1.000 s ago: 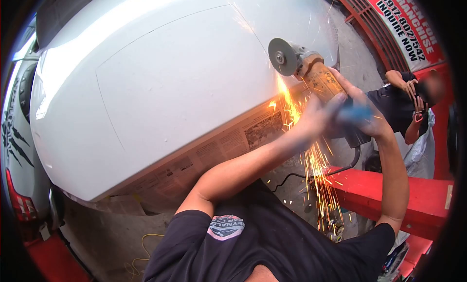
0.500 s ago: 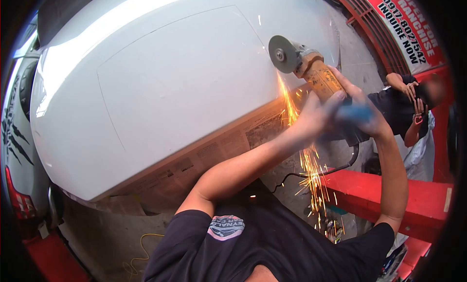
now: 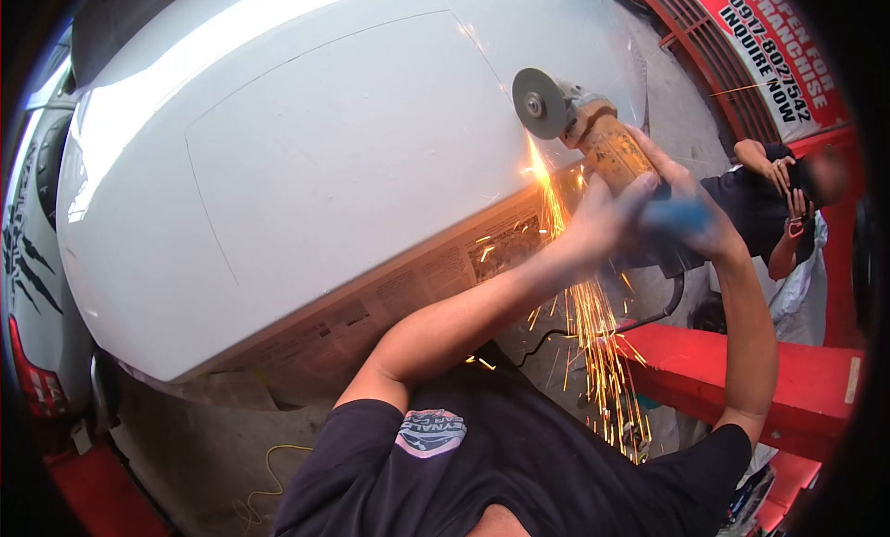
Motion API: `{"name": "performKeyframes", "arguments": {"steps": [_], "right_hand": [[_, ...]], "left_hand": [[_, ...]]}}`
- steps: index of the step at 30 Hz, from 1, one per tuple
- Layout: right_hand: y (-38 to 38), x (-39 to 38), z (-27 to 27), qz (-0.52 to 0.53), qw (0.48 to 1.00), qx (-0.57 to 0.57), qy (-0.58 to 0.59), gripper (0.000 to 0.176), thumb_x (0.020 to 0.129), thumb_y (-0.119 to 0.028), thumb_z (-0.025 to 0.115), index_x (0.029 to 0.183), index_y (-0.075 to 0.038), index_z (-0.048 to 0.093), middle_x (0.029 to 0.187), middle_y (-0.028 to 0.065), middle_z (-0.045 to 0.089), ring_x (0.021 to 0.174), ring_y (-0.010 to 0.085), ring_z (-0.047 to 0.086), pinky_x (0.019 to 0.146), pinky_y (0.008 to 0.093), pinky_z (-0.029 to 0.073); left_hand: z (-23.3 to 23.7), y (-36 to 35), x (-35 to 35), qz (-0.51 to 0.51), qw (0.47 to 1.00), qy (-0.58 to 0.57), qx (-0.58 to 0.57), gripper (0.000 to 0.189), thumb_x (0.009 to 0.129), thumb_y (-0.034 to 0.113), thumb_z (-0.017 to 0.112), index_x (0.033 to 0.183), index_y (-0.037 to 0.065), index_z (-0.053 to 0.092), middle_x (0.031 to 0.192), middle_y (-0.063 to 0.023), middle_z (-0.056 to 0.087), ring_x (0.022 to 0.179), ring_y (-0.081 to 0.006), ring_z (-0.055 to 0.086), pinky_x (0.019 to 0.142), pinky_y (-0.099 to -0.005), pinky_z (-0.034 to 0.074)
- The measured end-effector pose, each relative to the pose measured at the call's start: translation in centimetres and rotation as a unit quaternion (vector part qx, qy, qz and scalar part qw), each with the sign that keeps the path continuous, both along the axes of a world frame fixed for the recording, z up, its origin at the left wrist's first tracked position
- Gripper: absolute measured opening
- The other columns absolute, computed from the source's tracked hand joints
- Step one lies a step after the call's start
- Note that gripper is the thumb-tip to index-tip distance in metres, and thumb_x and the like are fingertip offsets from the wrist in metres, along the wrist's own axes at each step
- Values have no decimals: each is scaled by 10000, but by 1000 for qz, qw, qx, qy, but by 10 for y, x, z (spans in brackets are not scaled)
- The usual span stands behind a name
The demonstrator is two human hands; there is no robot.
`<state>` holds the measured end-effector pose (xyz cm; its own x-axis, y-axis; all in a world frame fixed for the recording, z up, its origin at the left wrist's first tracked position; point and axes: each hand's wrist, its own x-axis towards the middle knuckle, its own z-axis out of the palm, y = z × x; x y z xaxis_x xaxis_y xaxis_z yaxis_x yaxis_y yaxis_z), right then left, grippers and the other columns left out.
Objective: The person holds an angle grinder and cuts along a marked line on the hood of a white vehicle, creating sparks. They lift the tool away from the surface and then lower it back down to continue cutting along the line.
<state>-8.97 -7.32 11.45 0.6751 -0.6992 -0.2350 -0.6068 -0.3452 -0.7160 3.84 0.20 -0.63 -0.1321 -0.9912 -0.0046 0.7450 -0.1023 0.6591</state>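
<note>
An orange angle grinder (image 3: 614, 152) is held in both hands over a white curved vehicle panel (image 3: 324, 157). My left hand (image 3: 603, 213) wraps the tool's body near its lower end, and my right hand (image 3: 714, 227) grips it from the right side. The hands are partly blurred, and a blue patch (image 3: 679, 216) between them is too smeared to name. The grinder's grey disc (image 3: 547, 113) stands on edge at the panel's right part, beside a thin line marked or cut on the surface. Orange sparks (image 3: 593, 333) stream down from the disc past my left forearm.
Newspaper masking (image 3: 389, 287) runs along the panel's near edge. A black cord (image 3: 603, 333) trails from the grinder. A red beam (image 3: 742, 370) is at right, with another person (image 3: 774, 199) standing behind it. A second vehicle (image 3: 37, 259) stands at far left; a yellow cable (image 3: 273, 467) lies on the floor.
The sparks have spread wider and brighter, and some scatter over the newspaper. Both hands and the grinder stay in nearly the same place.
</note>
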Motion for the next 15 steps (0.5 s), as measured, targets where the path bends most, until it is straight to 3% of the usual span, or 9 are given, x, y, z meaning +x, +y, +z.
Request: {"name": "performKeyframes", "arguments": {"steps": [15], "right_hand": [[10,-4,6,-4,999,31,-9,1084,746,-127,717,1744,-2,314,1159,115,668,971,156,641,887,289,550]], "left_hand": [[2,5,-6,-12,1000,5,19,680,1123,541,628,1462,-22,452,1252,-168,665,1040,-238,751,841,-426,678]]}}
